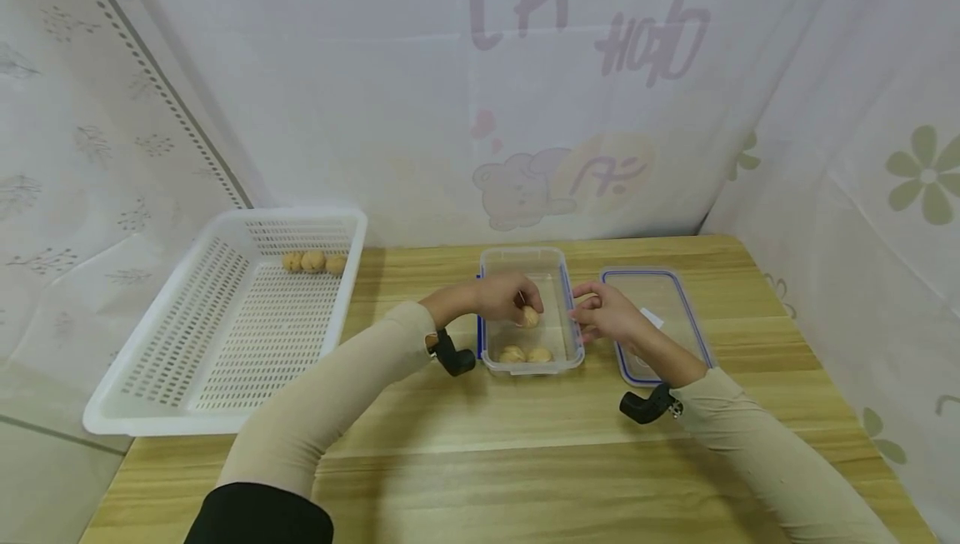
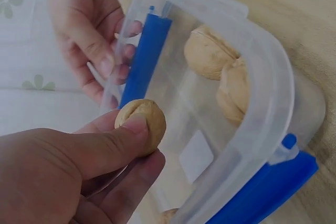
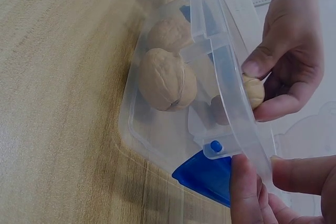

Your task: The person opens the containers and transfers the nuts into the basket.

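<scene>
My left hand (image 1: 504, 297) pinches a walnut (image 2: 140, 125) between thumb and fingers, over the open clear plastic container (image 1: 525, 254). At the container's right side, my right hand (image 1: 611, 315) grips the wall at the rim, thumb and fingers on either side of it, as the right wrist view shows. More walnuts (image 1: 540, 355) lie on the container's floor at its near end; two of them (image 3: 167, 80) sit side by side. Blue latches (image 2: 147, 59) hang unfastened along the container's sides. A small white slip (image 2: 196, 156) shows at its bottom.
On the left stands a white slotted plastic basket (image 1: 258, 336) with a few walnuts (image 1: 312, 261) at its far end. A clear lid with a blue seal (image 1: 678, 311) lies on the wooden table (image 1: 480, 477), right of the container. Printed white cloth (image 1: 420, 94) hangs behind.
</scene>
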The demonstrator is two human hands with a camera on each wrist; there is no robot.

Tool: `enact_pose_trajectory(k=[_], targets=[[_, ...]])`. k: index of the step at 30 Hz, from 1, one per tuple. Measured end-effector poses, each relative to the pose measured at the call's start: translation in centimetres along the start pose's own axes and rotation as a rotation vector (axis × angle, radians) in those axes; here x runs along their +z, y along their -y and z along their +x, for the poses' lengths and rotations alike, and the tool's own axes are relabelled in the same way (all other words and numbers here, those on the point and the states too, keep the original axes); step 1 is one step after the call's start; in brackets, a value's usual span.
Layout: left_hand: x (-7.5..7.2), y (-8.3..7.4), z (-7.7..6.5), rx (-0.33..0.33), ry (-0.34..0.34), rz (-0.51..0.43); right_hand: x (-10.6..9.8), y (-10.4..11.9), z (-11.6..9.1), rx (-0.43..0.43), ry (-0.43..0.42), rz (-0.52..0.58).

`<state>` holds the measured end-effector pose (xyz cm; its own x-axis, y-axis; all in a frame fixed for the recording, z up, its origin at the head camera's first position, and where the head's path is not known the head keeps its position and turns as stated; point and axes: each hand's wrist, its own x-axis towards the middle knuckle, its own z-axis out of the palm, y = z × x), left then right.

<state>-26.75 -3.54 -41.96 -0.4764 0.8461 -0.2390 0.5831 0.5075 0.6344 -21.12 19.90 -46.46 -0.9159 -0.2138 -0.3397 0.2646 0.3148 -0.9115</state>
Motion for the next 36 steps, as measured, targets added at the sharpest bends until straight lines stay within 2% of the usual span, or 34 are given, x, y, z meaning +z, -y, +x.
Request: enact_pose_trajectory(k=[11,15,21,25,31,36], targets=[[-1.7,-0.2,-1.4,0.035,-0.092,-0.081,-0.1,-0.2,0.0,0.002,-0.003,0.007],[-2.5,-0.2,-2.0,0.055,-0.165,-0.117,-0.1,-0.2,0.0,-0.005,0.003,0.010],[-3.7,-0.2,-3.0,0.094,-0.310,-0.166,-0.1,-0.1,-0.1,-0.017,0.005,0.009],[-4.4,-0.1,-3.7,0.080,-0.373,-0.186,-0.1,-0.1,-0.1,-0.016,0.006,0.006],[-5.2,0.1,-4.8,0.045,-0.420,-0.225,0.0,0.0,-0.2,-0.011,0.001,0.001],[-5.8,0.6,-5.9,0.043,-0.460,-0.247,0.0,0.0,-0.1,-0.011,0.000,0.005]])
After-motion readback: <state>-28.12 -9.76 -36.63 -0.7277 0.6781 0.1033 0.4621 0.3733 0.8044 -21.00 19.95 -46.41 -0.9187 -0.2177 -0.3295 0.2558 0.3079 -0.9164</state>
